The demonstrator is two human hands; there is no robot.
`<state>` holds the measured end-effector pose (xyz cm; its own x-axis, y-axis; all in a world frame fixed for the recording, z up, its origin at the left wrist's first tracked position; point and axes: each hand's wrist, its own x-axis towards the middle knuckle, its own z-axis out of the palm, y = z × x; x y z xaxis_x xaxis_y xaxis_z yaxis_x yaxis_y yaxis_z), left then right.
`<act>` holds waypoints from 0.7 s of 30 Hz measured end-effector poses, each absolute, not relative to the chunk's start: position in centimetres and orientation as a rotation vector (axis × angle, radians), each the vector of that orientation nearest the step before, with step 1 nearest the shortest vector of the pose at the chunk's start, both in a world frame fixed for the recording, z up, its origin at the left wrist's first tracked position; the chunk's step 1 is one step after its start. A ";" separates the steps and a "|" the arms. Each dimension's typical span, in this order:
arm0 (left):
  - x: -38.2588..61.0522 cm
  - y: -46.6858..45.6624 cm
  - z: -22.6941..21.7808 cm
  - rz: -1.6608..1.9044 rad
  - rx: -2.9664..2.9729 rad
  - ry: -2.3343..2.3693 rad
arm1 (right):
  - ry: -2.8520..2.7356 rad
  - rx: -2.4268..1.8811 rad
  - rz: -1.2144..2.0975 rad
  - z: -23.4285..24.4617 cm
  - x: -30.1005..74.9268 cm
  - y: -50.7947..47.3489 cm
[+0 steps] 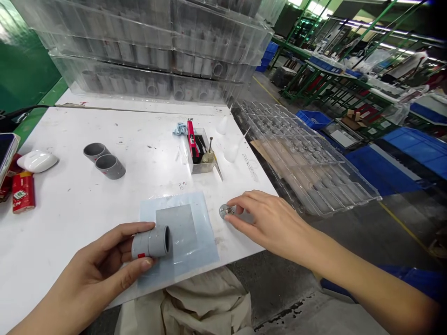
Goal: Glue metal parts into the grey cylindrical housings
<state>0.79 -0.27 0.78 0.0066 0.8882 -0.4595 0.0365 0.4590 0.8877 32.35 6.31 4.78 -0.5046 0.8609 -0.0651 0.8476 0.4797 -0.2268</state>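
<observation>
My left hand (104, 265) grips a grey cylindrical sleeve (151, 243) with a red mark, tilted so its dark open end faces right. Beneath it lies a light blue sheet (206, 237) with a grey square pad (179, 223). At the right of the sheet, my right hand (258, 216) pinches a small round metal part (224, 211) between thumb and fingers at the table surface. Two more grey sleeves (111, 166) stand at the left of the table, one touching the other.
A small box (202, 168) holds a red cutter (192, 139) and tools. White dropper bottles (231, 151) stand beside it. Clear trays (150, 88) of sleeves are stacked behind. A white case (37, 161) and red packet (23, 191) lie left. A compartment tray (307, 167) sits right.
</observation>
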 end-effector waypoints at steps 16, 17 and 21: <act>-0.8 0.0 0.1 0.819 0.929 1.222 | -1.520 -1.047 1.271 1.4 24.1 2.2; -1.0 0.0 -0.1 0.834 0.955 1.212 | -1.486 -1.060 1.278 1.1 23.8 1.9; -1.6 0.1 -0.9 0.850 1.111 1.127 | -1.432 -1.082 1.270 0.5 23.5 1.6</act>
